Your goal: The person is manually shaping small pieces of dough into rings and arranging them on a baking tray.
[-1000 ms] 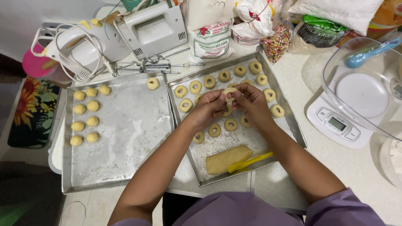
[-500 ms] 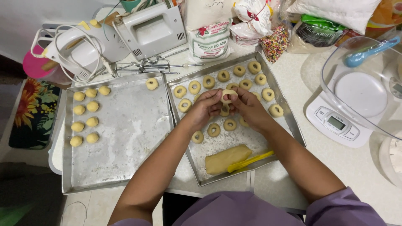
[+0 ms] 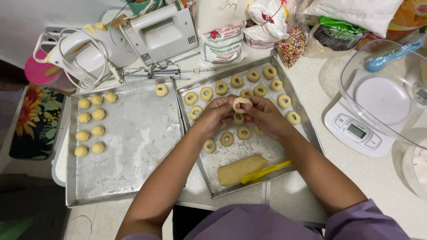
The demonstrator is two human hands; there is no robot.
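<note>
Both hands, left hand [image 3: 218,113] and right hand [image 3: 262,116], pinch a dough ring [image 3: 242,103]; squeezed harder, it probably tears.

Illumination is bright, even and diffuse, apparently from overhead. Shadows are soft: the forearms cast faint shade on the floured rectangular metal baking tray [image 3: 307,133]. The clear glass mixing bowl [image 3: 356,71] shows mild glare along its rim. Focus is sharp at centre; wide-angle distortion bends lines near the edges. The lower-left corner is dim.
</note>
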